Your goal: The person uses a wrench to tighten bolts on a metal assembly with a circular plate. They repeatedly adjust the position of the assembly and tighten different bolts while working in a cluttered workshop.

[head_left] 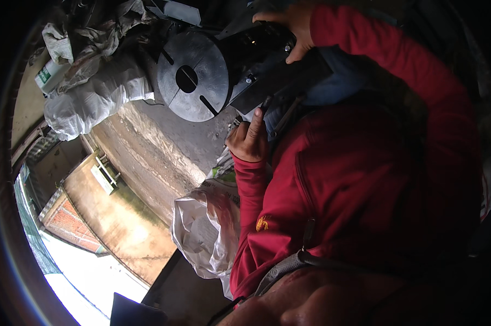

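A round grey metal disc (pixel 182 82) with a dark centre hole and slots sits left of a dark metal machine body (pixel 289 81). My left hand (pixel 247 142) is just below that body. Its index finger is stretched out, with the tip at a small black knob (pixel 266 101); the other fingers curl in, and nothing shows in them. My right hand (pixel 297 27) lies over the far part of the machine, thumb and index finger spread wide. A shiny bolt (pixel 288 49) is beside the thumb. A second bolt (pixel 249 79) lies nearer the disc.
White plastic sacking (pixel 101 92) and a white bottle (pixel 51 75) are left of the disc. An open white sack (pixel 202 233) stands beside my left arm. The rough grey ground (pixel 153 146) slopes across the left, with a brick wall (pixel 69 223) beyond.
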